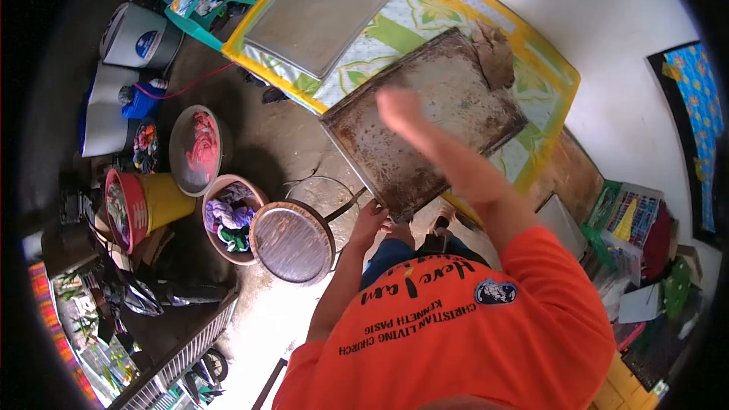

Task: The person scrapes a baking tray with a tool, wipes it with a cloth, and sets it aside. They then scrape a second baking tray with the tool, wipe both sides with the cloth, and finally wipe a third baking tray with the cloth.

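Ahead and to the right of the left grip [370, 222], which pinches its near corner, the stained tray [459, 91] lies over the bench [395, 28], long axis running away rightward, the right grip [399, 108] above its face, too blurred to tell.

Fisheye distortion, glaring floor [281, 326], blurred right hand [399, 109]
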{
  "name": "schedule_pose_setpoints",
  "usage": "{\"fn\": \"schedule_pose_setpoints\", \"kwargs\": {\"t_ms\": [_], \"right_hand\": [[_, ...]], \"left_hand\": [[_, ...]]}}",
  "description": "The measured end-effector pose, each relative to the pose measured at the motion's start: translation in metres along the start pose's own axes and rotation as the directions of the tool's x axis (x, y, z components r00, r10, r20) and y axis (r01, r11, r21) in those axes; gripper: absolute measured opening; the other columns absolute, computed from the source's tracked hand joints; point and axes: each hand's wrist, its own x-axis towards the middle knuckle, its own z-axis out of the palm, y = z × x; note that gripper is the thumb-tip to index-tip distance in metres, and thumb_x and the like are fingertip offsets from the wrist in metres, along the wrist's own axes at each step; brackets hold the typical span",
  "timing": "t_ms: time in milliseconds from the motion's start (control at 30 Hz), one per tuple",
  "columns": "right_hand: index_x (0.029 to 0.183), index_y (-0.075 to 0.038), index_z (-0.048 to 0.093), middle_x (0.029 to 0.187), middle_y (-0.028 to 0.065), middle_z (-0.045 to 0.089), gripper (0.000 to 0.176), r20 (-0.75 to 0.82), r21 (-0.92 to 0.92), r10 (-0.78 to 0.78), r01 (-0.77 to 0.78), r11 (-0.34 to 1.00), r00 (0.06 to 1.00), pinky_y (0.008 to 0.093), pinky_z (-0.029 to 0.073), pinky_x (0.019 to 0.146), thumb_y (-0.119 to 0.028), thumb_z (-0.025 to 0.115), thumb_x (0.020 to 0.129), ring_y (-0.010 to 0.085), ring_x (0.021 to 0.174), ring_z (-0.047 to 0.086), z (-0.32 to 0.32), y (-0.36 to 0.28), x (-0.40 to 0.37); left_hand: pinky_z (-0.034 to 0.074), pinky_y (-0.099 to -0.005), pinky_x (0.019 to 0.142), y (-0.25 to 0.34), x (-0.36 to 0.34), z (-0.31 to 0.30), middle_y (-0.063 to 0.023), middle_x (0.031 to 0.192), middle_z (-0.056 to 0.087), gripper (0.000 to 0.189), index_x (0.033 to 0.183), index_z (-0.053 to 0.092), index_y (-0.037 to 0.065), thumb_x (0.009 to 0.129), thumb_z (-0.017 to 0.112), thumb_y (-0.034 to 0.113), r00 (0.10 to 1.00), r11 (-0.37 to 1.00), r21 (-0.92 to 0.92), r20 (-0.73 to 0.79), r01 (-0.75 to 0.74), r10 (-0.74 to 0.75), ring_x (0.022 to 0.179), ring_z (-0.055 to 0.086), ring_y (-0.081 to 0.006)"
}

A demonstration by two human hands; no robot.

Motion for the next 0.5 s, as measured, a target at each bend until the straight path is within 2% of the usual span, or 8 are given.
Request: {"fn": "schedule_pose_setpoints", "kwargs": {"t_ms": [100,133,200,233,267,367,467,500], "right_hand": [[0.089,-0.009,0.066,0.086,0.015,0.067,0.016,0.207,0.193,-0.088,0.048,0.98,0.974,0.0453,0.052,0.069,-0.014,0.057,0.075,0.0343,0.08,0.065,-0.002,-0.042,-0.02],[0.089,-0.007,0.065,0.087,0.0157,0.067,0.017,0.256,0.269,-0.017,-0.054,0.962,0.966,0.0443,0.052,0.071,-0.015,0.06,0.075,0.0343,0.082,0.065,0.002,-0.035,-0.017],[0.095,-0.009,0.064,0.089,0.0147,0.066,0.019,0.133,0.239,0.079,-0.11,0.965,0.988,0.0422,0.051,0.075,-0.017,0.056,0.079,0.0313,0.086,0.064,-0.003,0.017,-0.01],[0.094,-0.008,0.065,0.091,0.0156,0.066,0.021,0.114,0.375,0.224,-0.251,0.892,0.968,0.0411,0.05,0.077,-0.016,0.059,0.075,0.0303,0.091,0.063,-0.001,0.055,0.002],[0.094,-0.006,0.065,0.093,0.0175,0.066,0.024,-0.075,0.327,0.222,-0.186,0.926,0.972,0.0424,0.05,0.077,-0.018,0.061,0.074,0.0312,0.089,0.063,0.002,0.104,0.009],[0.095,-0.005,0.064,0.095,0.0216,0.063,0.026,-0.171,0.148,0.513,-0.493,0.857,0.841,0.0475,0.048,0.078,-0.026,0.056,0.081,0.0379,0.09,0.06,-0.07,0.202,0.008],[0.095,-0.007,0.064,0.095,0.0193,0.064,0.025,-0.244,0.046,0.408,-0.409,0.911,0.88,0.0479,0.048,0.077,-0.028,0.056,0.082,0.0375,0.089,0.061,-0.089,0.236,-0.011],[0.095,-0.008,0.063,0.094,0.0178,0.064,0.024,-0.184,0.001,0.35,-0.356,0.934,0.919,0.0479,0.048,0.076,-0.027,0.055,0.083,0.037,0.088,0.061,-0.078,0.233,-0.018]], "left_hand": [[0.051,-0.0289,0.057,0.005,-0.002,0.0,-0.0058,0.092,0.06,0.039,0.126,0.045,0.007,0.088,0.055,0.011,0.999,0.999,0.035,0.031,0.033,-0.034,0.071,0.059,-0.0139],[0.052,-0.0289,0.057,0.005,-0.002,0.001,-0.0055,0.091,0.059,0.039,0.126,0.045,0.007,0.088,0.055,0.011,0.999,0.999,0.038,0.018,0.026,-0.027,0.07,0.058,-0.0138],[0.052,-0.0289,0.057,0.004,-0.003,0.004,-0.0049,0.091,0.059,0.039,0.126,0.045,0.007,0.089,0.054,0.01,1.0,0.999,0.036,-0.018,0.01,-0.009,0.069,0.058,-0.0136],[0.052,-0.029,0.057,0.003,-0.003,0.005,-0.0047,0.09,0.059,0.039,0.126,0.045,0.007,0.089,0.054,0.01,1.0,1.0,0.022,-0.023,-0.001,0.001,0.069,0.058,-0.0134],[0.052,-0.029,0.057,0.002,-0.004,0.006,-0.0044,0.09,0.059,0.039,0.126,0.045,0.007,0.089,0.054,0.009,1.0,1.0,0.005,-0.029,-0.01,0.01,0.068,0.058,-0.0132],[0.052,-0.0286,0.056,-0.003,-0.005,0.006,-0.0049,0.091,0.06,0.039,0.126,0.044,0.007,0.089,0.053,0.008,0.998,0.999,-0.027,-0.033,-0.046,0.045,0.067,0.058,-0.0131],[0.052,-0.028,0.055,-0.007,-0.002,0.006,-0.0062,0.094,0.061,0.038,0.126,0.044,0.007,0.089,0.052,0.007,0.998,0.998,-0.029,-0.04,-0.057,0.056,0.068,0.06,-0.0136],[0.052,-0.0278,0.055,-0.008,-0.001,0.005,-0.0067,0.095,0.062,0.038,0.126,0.044,0.006,0.089,0.052,0.006,0.998,0.998,-0.023,-0.045,-0.053,0.052,0.068,0.06,-0.0138]]}}
